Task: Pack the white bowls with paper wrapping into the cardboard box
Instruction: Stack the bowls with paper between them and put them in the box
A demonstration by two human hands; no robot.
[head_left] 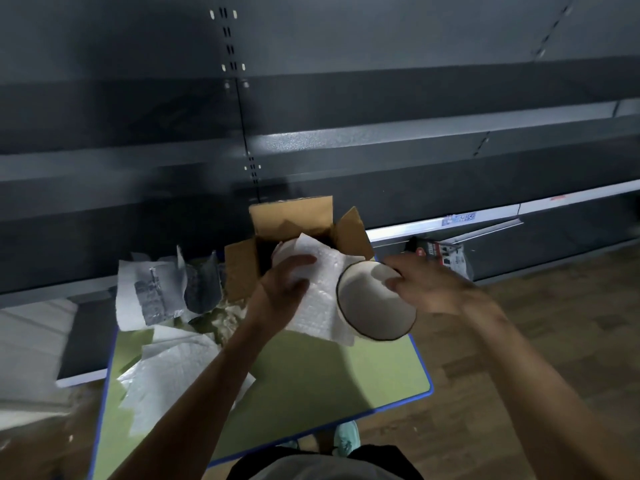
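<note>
A white bowl (pixel 372 306) with a dark rim is tilted above the table's right side, and my right hand (pixel 433 289) pinches its far rim. My left hand (pixel 282 289) holds a second bowl wrapped in white paper (pixel 311 268) at the mouth of the open cardboard box (pixel 294 216). The wrapping sheet trails down from it onto the table and under the bare bowl. The box's inside is dark and I cannot see what it holds.
The green table (pixel 311 372) has a blue edge. Loose sheets of white paper (pixel 162 372) lie at its left, with grey bubble wrap (pixel 156 289) behind them. Dark metal shelving (pixel 311 116) stands close behind. A packaged item (pixel 443 254) lies on the low shelf at right.
</note>
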